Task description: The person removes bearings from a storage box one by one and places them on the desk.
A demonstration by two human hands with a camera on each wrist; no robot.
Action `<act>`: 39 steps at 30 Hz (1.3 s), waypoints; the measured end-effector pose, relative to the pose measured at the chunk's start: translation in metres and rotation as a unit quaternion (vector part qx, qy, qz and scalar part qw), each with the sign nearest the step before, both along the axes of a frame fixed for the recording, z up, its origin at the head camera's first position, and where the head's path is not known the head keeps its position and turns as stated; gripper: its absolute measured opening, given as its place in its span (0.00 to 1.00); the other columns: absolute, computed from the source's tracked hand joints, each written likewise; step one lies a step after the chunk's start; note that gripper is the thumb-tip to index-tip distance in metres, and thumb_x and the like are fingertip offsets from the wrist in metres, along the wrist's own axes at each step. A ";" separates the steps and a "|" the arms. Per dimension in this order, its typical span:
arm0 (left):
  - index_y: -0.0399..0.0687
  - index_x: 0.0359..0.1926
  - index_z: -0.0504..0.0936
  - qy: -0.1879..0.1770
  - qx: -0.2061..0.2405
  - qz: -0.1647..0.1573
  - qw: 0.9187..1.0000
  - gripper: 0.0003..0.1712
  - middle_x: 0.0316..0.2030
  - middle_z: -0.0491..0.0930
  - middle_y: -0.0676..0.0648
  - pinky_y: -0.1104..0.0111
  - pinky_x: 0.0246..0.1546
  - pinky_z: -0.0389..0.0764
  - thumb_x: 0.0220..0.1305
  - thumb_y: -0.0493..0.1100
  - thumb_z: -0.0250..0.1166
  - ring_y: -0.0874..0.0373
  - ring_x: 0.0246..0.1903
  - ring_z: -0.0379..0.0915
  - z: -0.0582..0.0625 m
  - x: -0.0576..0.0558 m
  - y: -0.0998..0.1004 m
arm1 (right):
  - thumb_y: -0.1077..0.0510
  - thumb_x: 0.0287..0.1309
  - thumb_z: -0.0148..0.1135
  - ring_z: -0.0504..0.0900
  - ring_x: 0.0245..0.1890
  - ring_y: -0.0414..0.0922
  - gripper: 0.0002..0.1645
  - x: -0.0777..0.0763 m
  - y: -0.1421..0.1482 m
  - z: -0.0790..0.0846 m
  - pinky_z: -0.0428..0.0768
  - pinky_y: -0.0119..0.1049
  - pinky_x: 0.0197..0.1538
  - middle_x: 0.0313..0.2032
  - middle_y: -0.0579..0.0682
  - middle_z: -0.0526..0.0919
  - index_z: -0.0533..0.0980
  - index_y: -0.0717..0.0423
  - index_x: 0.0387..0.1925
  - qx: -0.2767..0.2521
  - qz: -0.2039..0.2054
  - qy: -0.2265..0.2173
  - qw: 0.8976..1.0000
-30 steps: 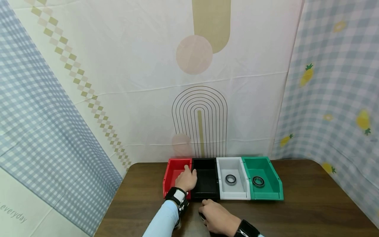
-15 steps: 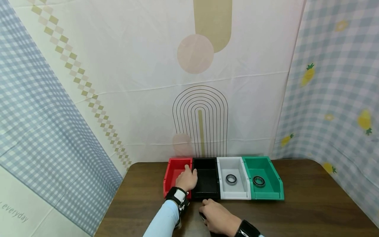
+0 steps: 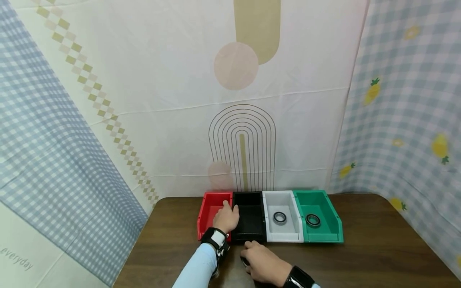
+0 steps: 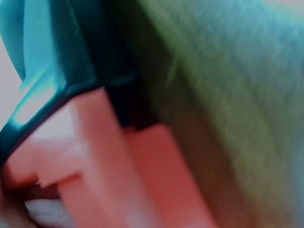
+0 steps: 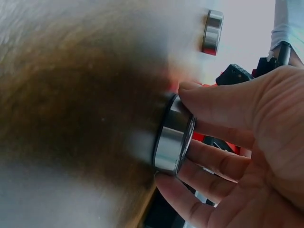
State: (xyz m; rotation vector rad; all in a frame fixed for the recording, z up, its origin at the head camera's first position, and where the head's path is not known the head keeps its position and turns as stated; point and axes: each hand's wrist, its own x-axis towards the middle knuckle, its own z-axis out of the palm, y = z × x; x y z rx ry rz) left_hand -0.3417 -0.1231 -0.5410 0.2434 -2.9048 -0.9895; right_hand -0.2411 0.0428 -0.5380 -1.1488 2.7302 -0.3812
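Observation:
My right hand (image 3: 264,262) is low at the table, just in front of the black bin (image 3: 248,218). Between its thumb and fingers it grips a ball bearing (image 5: 173,140), a steel ring with a shiny outer band and dark edges. My left hand (image 3: 226,219) rests over the side of the red bin (image 3: 205,220) that borders the black one, a finger pointing forward and the thumb spread toward the black side. The left wrist view shows the red wall (image 4: 109,166) very close and blurred, with a fingernail at lower left. Some left fingers are hidden.
One bearing (image 3: 279,218) lies in the white bin (image 3: 286,236), another bearing (image 3: 313,220) in the green bin (image 3: 324,237). A further bearing (image 5: 212,32) sits on the wooden table (image 3: 158,240) beside the left forearm. Patterned cloth (image 3: 173,80) hangs behind and at both sides.
Both hands hold their places and the bearings have not moved. Only the head view shifts slightly.

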 end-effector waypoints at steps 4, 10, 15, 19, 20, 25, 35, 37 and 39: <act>0.35 0.70 0.69 0.013 0.018 0.022 1.000 0.34 0.40 0.86 0.33 0.50 0.34 0.80 0.80 0.57 0.55 0.42 0.35 0.84 -0.005 0.000 0.003 | 0.54 0.63 0.75 0.75 0.39 0.38 0.15 0.000 0.002 -0.001 0.79 0.34 0.43 0.42 0.42 0.81 0.87 0.48 0.51 -0.001 -0.004 -0.003 1.000; 0.34 0.71 0.71 0.026 0.009 0.037 0.999 0.36 0.49 0.87 0.30 0.44 0.43 0.84 0.78 0.59 0.58 0.37 0.41 0.86 -0.005 0.003 0.003 | 0.47 0.68 0.72 0.78 0.48 0.39 0.21 0.001 0.008 0.000 0.81 0.37 0.52 0.50 0.44 0.82 0.85 0.50 0.57 -0.030 -0.003 -0.005 1.000; 0.33 0.66 0.77 0.036 -0.048 0.016 0.998 0.37 0.47 0.88 0.32 0.43 0.45 0.85 0.75 0.61 0.61 0.38 0.41 0.87 0.005 0.011 -0.002 | 0.46 0.72 0.67 0.77 0.49 0.40 0.22 -0.001 0.020 0.010 0.81 0.39 0.53 0.50 0.44 0.83 0.84 0.52 0.60 -0.094 -0.014 0.037 0.995; 0.33 0.64 0.79 0.037 -0.076 -0.005 0.996 0.37 0.45 0.89 0.33 0.44 0.46 0.86 0.73 0.62 0.63 0.39 0.41 0.87 0.017 0.021 -0.004 | 0.48 0.73 0.67 0.77 0.47 0.39 0.19 -0.005 0.034 0.024 0.81 0.38 0.50 0.45 0.43 0.83 0.86 0.55 0.56 -0.134 -0.043 0.085 0.986; 0.33 0.64 0.78 0.038 -0.083 -0.008 0.996 0.37 0.43 0.89 0.34 0.44 0.46 0.86 0.72 0.62 0.63 0.39 0.41 0.87 0.019 0.023 -0.004 | 0.49 0.73 0.67 0.77 0.46 0.39 0.19 -0.005 0.037 0.027 0.81 0.38 0.49 0.44 0.43 0.83 0.86 0.55 0.56 -0.138 -0.052 0.097 0.984; 0.34 0.63 0.79 0.088 -0.142 -0.003 0.986 0.37 0.43 0.87 0.34 0.48 0.44 0.86 0.72 0.62 0.65 0.41 0.41 0.85 0.032 0.039 0.001 | 0.50 0.71 0.69 0.78 0.45 0.39 0.16 -0.006 0.058 0.035 0.82 0.39 0.47 0.43 0.44 0.85 0.87 0.54 0.53 -0.148 -0.095 0.136 0.975; 0.40 0.51 0.84 0.242 -0.212 -0.052 0.945 0.23 0.41 0.85 0.39 0.55 0.45 0.81 0.71 0.55 0.69 0.46 0.41 0.81 0.036 0.088 0.014 | 0.51 0.69 0.72 0.80 0.45 0.39 0.15 -0.006 0.086 0.026 0.83 0.40 0.48 0.43 0.44 0.85 0.88 0.52 0.52 -0.162 -0.165 0.158 0.960; 0.41 0.53 0.84 0.235 -0.202 -0.076 0.948 0.22 0.43 0.85 0.41 0.56 0.47 0.80 0.72 0.55 0.68 0.48 0.43 0.80 0.034 0.096 0.015 | 0.51 0.68 0.73 0.81 0.46 0.40 0.14 -0.005 0.091 0.024 0.84 0.41 0.49 0.43 0.43 0.86 0.88 0.51 0.51 -0.164 -0.179 0.158 0.957; 0.43 0.53 0.84 0.226 -0.193 -0.093 0.950 0.21 0.43 0.85 0.43 0.56 0.47 0.80 0.73 0.55 0.67 0.50 0.42 0.79 0.031 0.101 0.015 | 0.52 0.67 0.73 0.83 0.48 0.41 0.12 -0.005 0.096 0.022 0.85 0.43 0.51 0.44 0.41 0.86 0.88 0.49 0.50 -0.165 -0.188 0.165 0.954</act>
